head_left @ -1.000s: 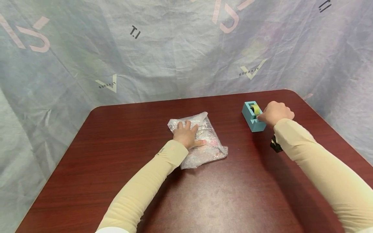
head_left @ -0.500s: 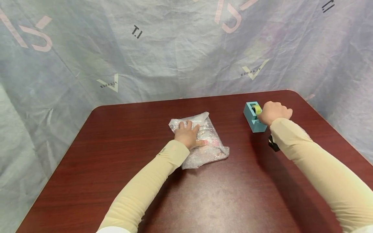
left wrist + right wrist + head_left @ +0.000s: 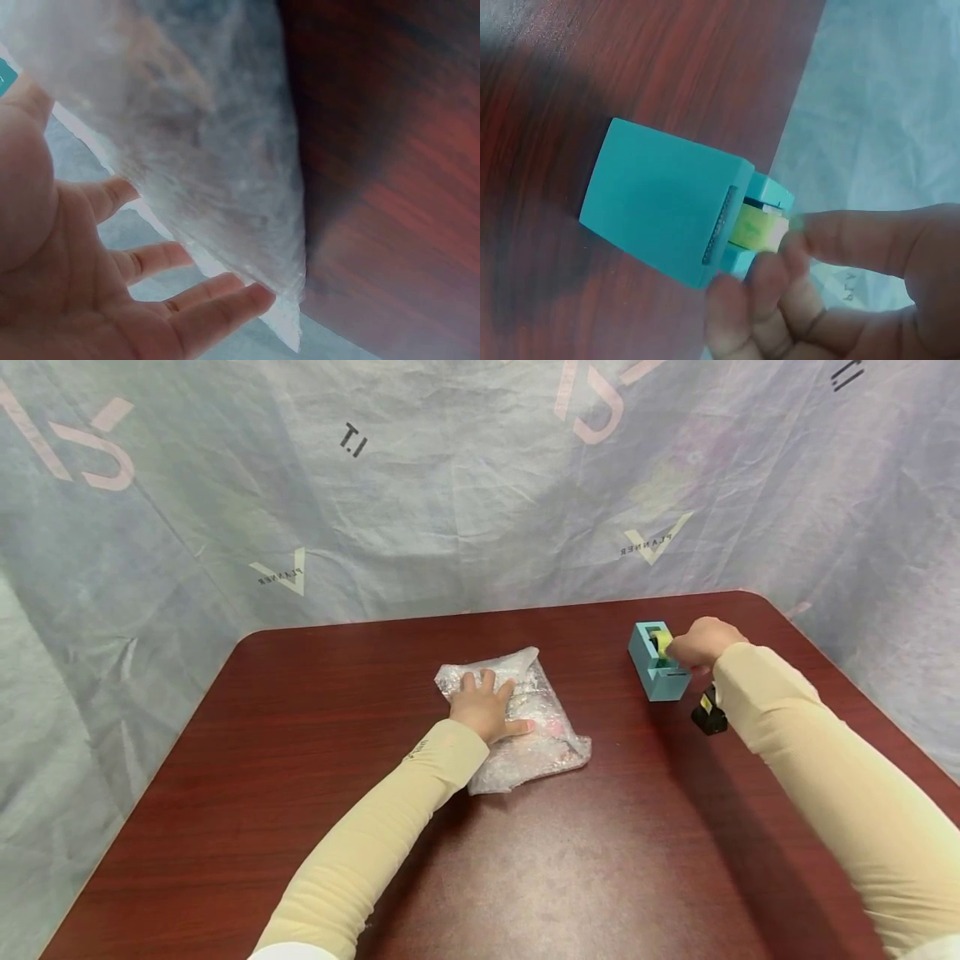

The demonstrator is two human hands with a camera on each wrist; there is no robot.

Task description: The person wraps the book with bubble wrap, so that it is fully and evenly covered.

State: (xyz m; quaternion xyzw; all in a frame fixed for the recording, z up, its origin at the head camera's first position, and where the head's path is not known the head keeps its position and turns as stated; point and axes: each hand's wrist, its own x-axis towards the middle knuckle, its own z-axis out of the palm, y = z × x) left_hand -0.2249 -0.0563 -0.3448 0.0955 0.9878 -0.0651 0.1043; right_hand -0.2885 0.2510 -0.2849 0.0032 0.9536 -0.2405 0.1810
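A flat package in clear bubble wrap [image 3: 536,752] lies on the table, with something pinkish showing through. My left hand [image 3: 480,710] rests on it with spread fingers; in the left wrist view those fingers [image 3: 150,259] reach along the wrap's edge. To the right stands a teal tape dispenser [image 3: 663,687] holding a yellow-green roll of tape [image 3: 662,643]. Over its far right side is my right hand [image 3: 707,643]. Close up, the right thumb and forefinger [image 3: 847,234] pinch at the tape's end beside the roll, behind the serrated cutter [image 3: 718,225]; the fingertips partly hide the tape.
The dark red-brown table [image 3: 315,710] has rounded far corners. A grey printed cloth [image 3: 450,510] hangs right behind it and along both sides. A black wrist camera [image 3: 708,714] juts below the right sleeve.
My right hand has shifted slightly back from the dispenser's cutter and turned, uncovering the front slot. The left hand and the bubble-wrapped package stay where they were.
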